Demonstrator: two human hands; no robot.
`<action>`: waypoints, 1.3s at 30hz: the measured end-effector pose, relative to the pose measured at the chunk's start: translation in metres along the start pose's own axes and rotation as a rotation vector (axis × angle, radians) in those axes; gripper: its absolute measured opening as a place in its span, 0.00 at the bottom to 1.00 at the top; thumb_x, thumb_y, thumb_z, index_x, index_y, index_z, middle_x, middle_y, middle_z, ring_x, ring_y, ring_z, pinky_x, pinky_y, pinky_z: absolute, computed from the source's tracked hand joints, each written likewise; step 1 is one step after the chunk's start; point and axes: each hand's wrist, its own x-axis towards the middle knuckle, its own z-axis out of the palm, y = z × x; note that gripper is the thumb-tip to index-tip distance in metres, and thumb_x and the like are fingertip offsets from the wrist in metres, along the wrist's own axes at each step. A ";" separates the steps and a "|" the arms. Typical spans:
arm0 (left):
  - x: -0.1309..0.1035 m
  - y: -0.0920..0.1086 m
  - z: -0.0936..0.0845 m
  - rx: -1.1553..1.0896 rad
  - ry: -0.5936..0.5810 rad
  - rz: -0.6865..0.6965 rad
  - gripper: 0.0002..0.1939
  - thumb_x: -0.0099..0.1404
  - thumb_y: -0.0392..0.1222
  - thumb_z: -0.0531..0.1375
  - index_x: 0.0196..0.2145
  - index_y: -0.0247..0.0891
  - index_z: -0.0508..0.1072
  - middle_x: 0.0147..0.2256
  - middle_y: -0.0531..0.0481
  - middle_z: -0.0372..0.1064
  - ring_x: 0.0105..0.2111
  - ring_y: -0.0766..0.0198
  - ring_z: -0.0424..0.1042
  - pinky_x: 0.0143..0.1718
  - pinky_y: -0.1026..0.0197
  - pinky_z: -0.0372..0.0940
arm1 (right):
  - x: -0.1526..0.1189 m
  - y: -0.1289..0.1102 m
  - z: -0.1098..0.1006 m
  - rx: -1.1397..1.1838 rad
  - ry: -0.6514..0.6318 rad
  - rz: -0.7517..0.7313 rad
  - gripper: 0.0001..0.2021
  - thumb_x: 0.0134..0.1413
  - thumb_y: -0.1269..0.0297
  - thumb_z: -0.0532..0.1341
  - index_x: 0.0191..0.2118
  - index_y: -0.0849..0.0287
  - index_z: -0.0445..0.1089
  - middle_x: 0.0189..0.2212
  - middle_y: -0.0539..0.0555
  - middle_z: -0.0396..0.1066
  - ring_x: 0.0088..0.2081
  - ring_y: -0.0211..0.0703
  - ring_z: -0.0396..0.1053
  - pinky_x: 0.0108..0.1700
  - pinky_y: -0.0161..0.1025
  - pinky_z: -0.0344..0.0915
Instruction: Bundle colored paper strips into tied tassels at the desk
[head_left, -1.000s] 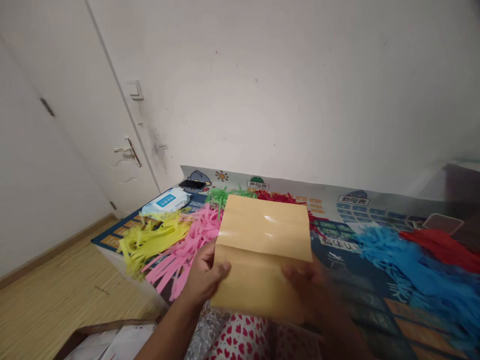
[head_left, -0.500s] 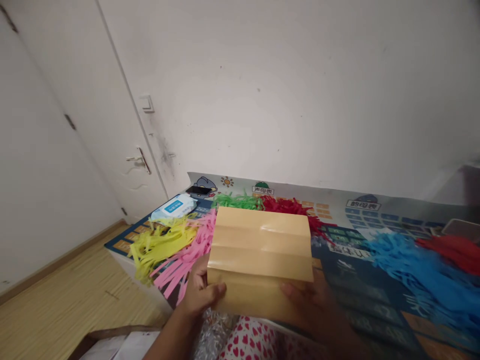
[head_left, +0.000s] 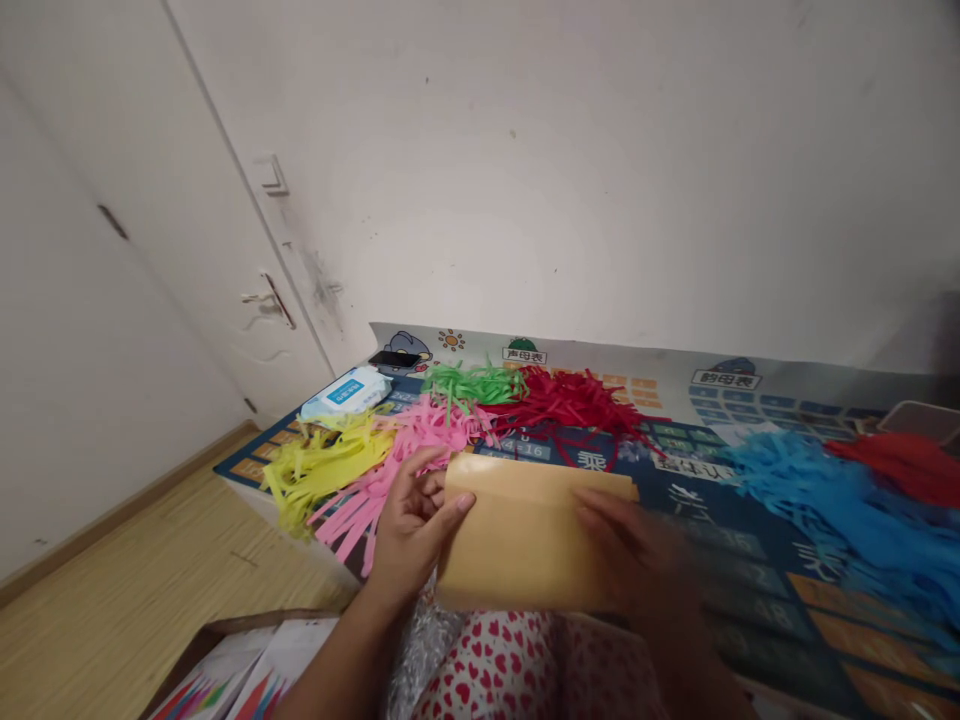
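"Up close, what's hard to see?"

"My right hand is blurred; it lies over the right side of the tan paper, but I can't tell if it's gripping."

"And your left hand?"

"Gripping the left edge, thumb on top; the paper sits between both hands."

"Farther out?"

"Coloured strips across the printed sheet on the desk, blue ones running out of view; behind, a white wall and door."

Tan paper, pink strips, yellow strips, red-hearted white fabric
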 end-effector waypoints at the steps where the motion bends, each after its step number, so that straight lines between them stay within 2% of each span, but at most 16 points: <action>1: 0.000 0.001 -0.002 0.100 -0.009 0.055 0.18 0.51 0.44 0.69 0.41 0.42 0.77 0.33 0.49 0.76 0.30 0.62 0.74 0.31 0.64 0.68 | 0.002 0.001 -0.003 -0.019 -0.015 -0.005 0.12 0.50 0.52 0.63 0.35 0.50 0.80 0.36 0.53 0.79 0.39 0.53 0.76 0.42 0.44 0.73; 3: 0.001 0.003 -0.006 0.263 -0.045 0.117 0.11 0.52 0.44 0.69 0.35 0.41 0.81 0.32 0.48 0.77 0.32 0.60 0.74 0.32 0.64 0.68 | 0.004 0.001 -0.006 -0.027 -0.022 0.002 0.13 0.50 0.51 0.63 0.37 0.50 0.80 0.37 0.52 0.79 0.38 0.51 0.76 0.40 0.42 0.73; 5: 0.001 0.007 -0.008 0.307 -0.075 0.107 0.11 0.52 0.44 0.68 0.35 0.42 0.82 0.28 0.49 0.77 0.26 0.61 0.72 0.27 0.64 0.66 | 0.004 0.000 -0.008 -0.039 -0.005 0.010 0.17 0.49 0.51 0.63 0.44 0.50 0.78 0.41 0.52 0.78 0.40 0.51 0.76 0.40 0.40 0.73; 7: 0.000 0.011 -0.007 0.292 -0.084 0.078 0.13 0.53 0.45 0.68 0.37 0.43 0.82 0.25 0.51 0.75 0.22 0.63 0.69 0.23 0.64 0.64 | 0.003 0.000 -0.009 -0.057 -0.006 0.003 0.18 0.49 0.51 0.63 0.45 0.49 0.77 0.43 0.51 0.77 0.41 0.51 0.75 0.40 0.40 0.73; 11: -0.002 0.018 -0.003 0.297 -0.062 0.088 0.11 0.52 0.44 0.68 0.35 0.45 0.83 0.24 0.50 0.74 0.25 0.61 0.70 0.24 0.64 0.64 | 0.003 0.000 -0.010 -0.083 -0.071 -0.001 0.16 0.47 0.50 0.64 0.42 0.48 0.79 0.38 0.51 0.79 0.38 0.52 0.75 0.42 0.43 0.72; 15: -0.003 0.020 -0.003 0.321 -0.091 0.055 0.16 0.48 0.44 0.71 0.37 0.44 0.82 0.22 0.51 0.71 0.22 0.63 0.65 0.22 0.65 0.59 | 0.004 0.000 -0.011 -0.070 -0.085 0.074 0.17 0.46 0.50 0.64 0.42 0.48 0.79 0.36 0.51 0.79 0.37 0.52 0.75 0.41 0.42 0.72; 20: -0.002 0.014 -0.005 0.308 -0.122 0.000 0.18 0.49 0.45 0.70 0.40 0.41 0.82 0.21 0.53 0.66 0.21 0.68 0.59 0.21 0.67 0.54 | 0.006 0.001 -0.010 -0.010 -0.071 0.178 0.19 0.43 0.50 0.67 0.42 0.51 0.79 0.34 0.52 0.79 0.33 0.50 0.75 0.31 0.38 0.72; 25: -0.002 0.011 -0.007 0.291 -0.121 -0.013 0.18 0.49 0.46 0.71 0.39 0.41 0.82 0.16 0.58 0.55 0.18 0.70 0.52 0.19 0.67 0.47 | 0.008 0.001 -0.008 0.092 -0.071 0.283 0.20 0.40 0.52 0.69 0.41 0.53 0.79 0.24 0.50 0.77 0.24 0.45 0.72 0.24 0.36 0.69; 27: -0.002 0.013 -0.007 0.289 -0.120 -0.009 0.18 0.48 0.46 0.71 0.38 0.41 0.82 0.16 0.57 0.57 0.18 0.71 0.52 0.19 0.67 0.48 | 0.007 0.001 -0.008 0.093 -0.080 0.296 0.19 0.40 0.51 0.69 0.41 0.53 0.80 0.24 0.49 0.77 0.23 0.44 0.72 0.23 0.36 0.69; 31: -0.003 0.018 -0.007 0.303 -0.097 0.008 0.18 0.48 0.45 0.72 0.38 0.40 0.82 0.21 0.53 0.68 0.20 0.69 0.58 0.21 0.67 0.55 | 0.005 0.006 -0.008 0.018 -0.096 0.191 0.17 0.43 0.51 0.67 0.40 0.51 0.80 0.32 0.51 0.79 0.25 0.46 0.74 0.25 0.37 0.72; 36: -0.006 0.025 -0.007 0.300 -0.091 0.037 0.15 0.48 0.42 0.71 0.37 0.40 0.82 0.17 0.55 0.66 0.16 0.71 0.56 0.17 0.69 0.53 | -0.001 0.016 -0.012 -0.129 -0.080 0.020 0.15 0.48 0.49 0.65 0.40 0.48 0.79 0.37 0.53 0.79 0.32 0.50 0.76 0.29 0.38 0.71; 39: -0.009 0.026 -0.007 0.263 -0.092 0.015 0.13 0.50 0.42 0.70 0.36 0.40 0.82 0.18 0.53 0.70 0.16 0.70 0.62 0.17 0.69 0.58 | -0.002 0.020 -0.015 -0.220 -0.060 -0.102 0.13 0.49 0.50 0.64 0.40 0.46 0.79 0.38 0.53 0.79 0.32 0.49 0.76 0.29 0.38 0.70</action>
